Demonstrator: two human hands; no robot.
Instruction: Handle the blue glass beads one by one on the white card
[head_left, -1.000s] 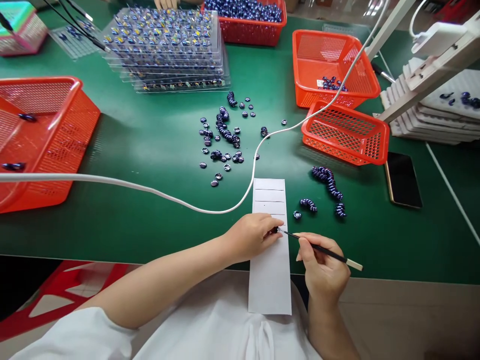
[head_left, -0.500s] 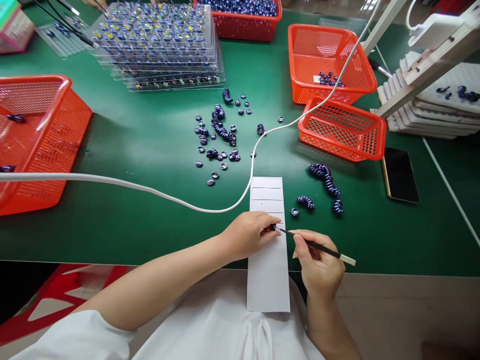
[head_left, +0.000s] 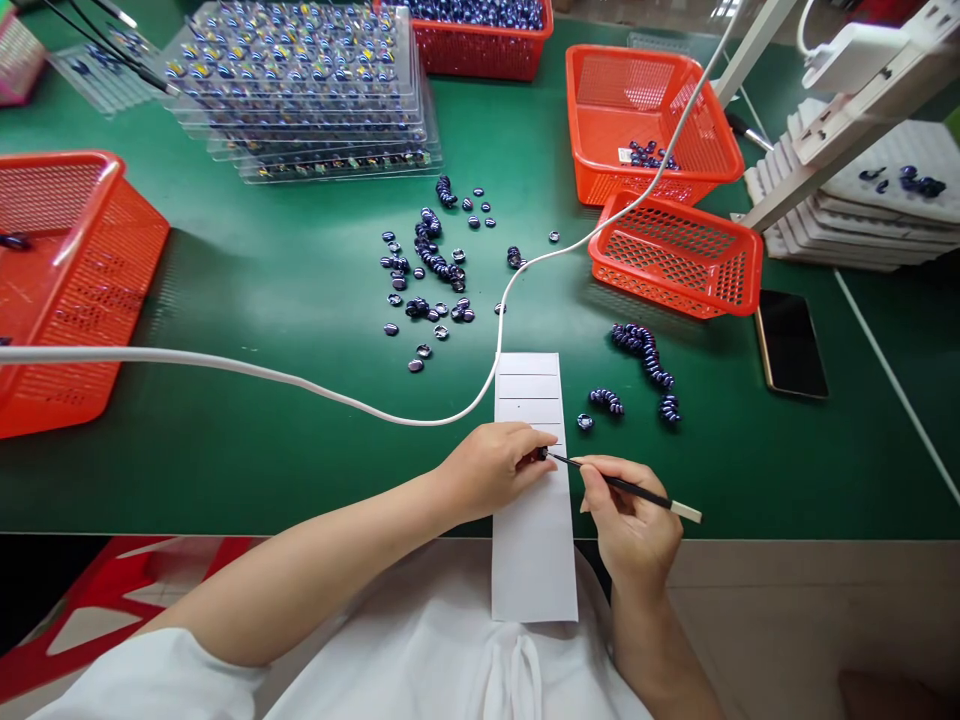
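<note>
Head camera shows a slim black, pale-ended brush (head_left: 643, 491)

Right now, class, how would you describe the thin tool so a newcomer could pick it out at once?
Across the near edge of the green table, find the long white paper strip. Just right of it, the right hand grips the thin tool, its point towards the left hand. Unlike the dark glossy pieces beyond, it is one straight black stick with a pale end.

White top (head_left: 382, 640), loose short left sleeve (head_left: 172, 680); white drawstring (head_left: 525, 672) looped at front.
</note>
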